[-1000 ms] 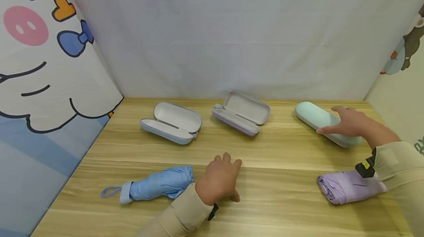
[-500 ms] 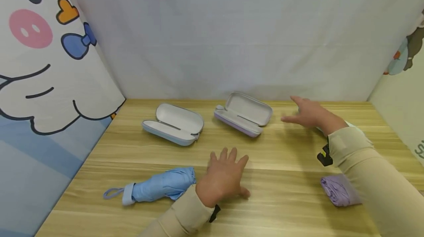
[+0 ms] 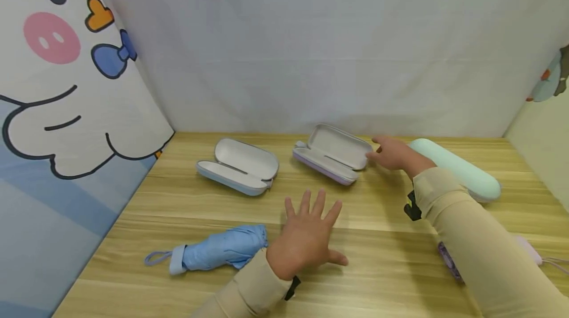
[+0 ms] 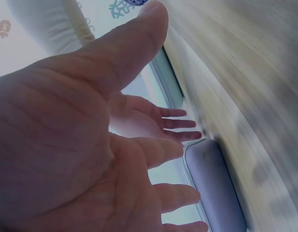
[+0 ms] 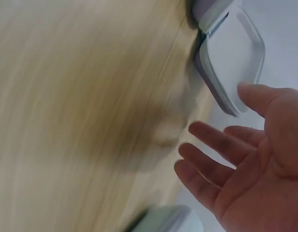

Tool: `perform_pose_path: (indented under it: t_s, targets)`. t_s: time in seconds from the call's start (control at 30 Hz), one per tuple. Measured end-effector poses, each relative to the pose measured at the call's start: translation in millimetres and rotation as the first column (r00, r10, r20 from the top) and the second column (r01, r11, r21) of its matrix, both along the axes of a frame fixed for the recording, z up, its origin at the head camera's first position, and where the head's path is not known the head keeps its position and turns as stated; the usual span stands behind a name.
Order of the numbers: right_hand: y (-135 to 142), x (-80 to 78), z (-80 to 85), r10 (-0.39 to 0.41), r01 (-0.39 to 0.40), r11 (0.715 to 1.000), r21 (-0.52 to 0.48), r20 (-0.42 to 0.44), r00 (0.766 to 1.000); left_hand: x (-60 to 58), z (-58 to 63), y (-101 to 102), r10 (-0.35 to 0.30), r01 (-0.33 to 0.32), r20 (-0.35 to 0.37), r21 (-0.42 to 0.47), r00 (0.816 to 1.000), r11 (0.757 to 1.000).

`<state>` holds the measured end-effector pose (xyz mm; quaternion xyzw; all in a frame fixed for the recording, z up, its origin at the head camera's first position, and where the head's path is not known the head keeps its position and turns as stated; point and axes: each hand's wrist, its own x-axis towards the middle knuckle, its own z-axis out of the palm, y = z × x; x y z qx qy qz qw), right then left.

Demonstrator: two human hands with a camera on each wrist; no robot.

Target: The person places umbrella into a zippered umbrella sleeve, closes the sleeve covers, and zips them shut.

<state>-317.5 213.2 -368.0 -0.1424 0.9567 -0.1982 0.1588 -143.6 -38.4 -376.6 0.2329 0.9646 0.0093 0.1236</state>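
My right hand (image 3: 393, 154) is at the right end of the raised lid of a purple glasses case (image 3: 326, 165), fingers loosely extended. In the right wrist view the thumb overlaps the edge of that lid (image 5: 236, 53); whether it touches cannot be told. The case stands unfolded, its pale inside showing. Over the middle of the table my left hand (image 3: 306, 239) spreads its fingers and holds nothing. Beside its wrist lies a folded blue umbrella (image 3: 222, 250). A folded purple umbrella (image 3: 450, 261) is mostly hidden under my right sleeve.
A light-blue glasses case (image 3: 235, 179) stands unfolded left of the purple one. To the right, a closed mint glasses case (image 3: 467, 170) lies partly behind my right forearm. A white cloth (image 3: 284, 51) hangs along the table's back edge.
My right hand has left the mint case and moved left to the purple case's lid. My left hand's fingers have spread wider. The cases and umbrellas stay where they were.
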Motion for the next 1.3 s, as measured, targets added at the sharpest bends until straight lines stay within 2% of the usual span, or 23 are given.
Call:
perform_pose_path:
  t_s: [0.17,0.27,0.33,0.4,0.47,0.53,0.8,1.03,1.3]
  targets:
    - [-3,-3.2,-7.0,-0.030,0.031,1.000,0.005,-0.055,0.998,1.2,0.7,3,-0.003,0.003,0.006,-0.001,1.000,1.000]
    - [-3,-3.5,-8.0,-0.104,0.103,0.991,-0.089,0.002,0.995,1.7,1.5,4,-0.002,0.002,0.002,0.006,1.000,1.000]
    - [-2,-2.8,-6.3,-0.162,0.174,0.967,-0.184,0.079,0.984,1.6,2.3,5,-0.003,0.003,-0.007,0.012,1.000,1.000]
    - [-1,-1.5,-2.7,-0.211,0.246,0.932,-0.266,0.153,0.965,1.1,3.9,5,-0.001,0.001,-0.010,0.027,1.000,1.000]
    - [2,-0.1,1.5,-0.227,0.278,0.908,-0.315,0.189,0.955,0.8,6.3,4,-0.001,0.003,-0.033,0.041,0.999,0.999]
    - [6,2.2,6.1,-0.223,0.286,0.896,-0.339,0.214,0.951,0.3,9.0,4,-0.003,0.006,-0.062,0.051,0.998,0.999]
    - [24,19.0,12.6,-0.141,0.205,0.907,-0.367,0.195,0.971,-0.6,15.1,-1,-0.015,0.043,-0.216,0.125,0.976,0.991]
    - [35,46.3,10.5,-0.018,0.074,0.935,-0.347,0.161,0.987,-3.8,17.9,-4,0.024,0.016,-0.237,0.162,0.971,0.987]
    - [31,76.9,5.3,0.088,-0.022,0.933,-0.360,0.170,0.981,-5.9,20.1,-5,0.041,0.007,-0.279,0.169,0.959,0.986]
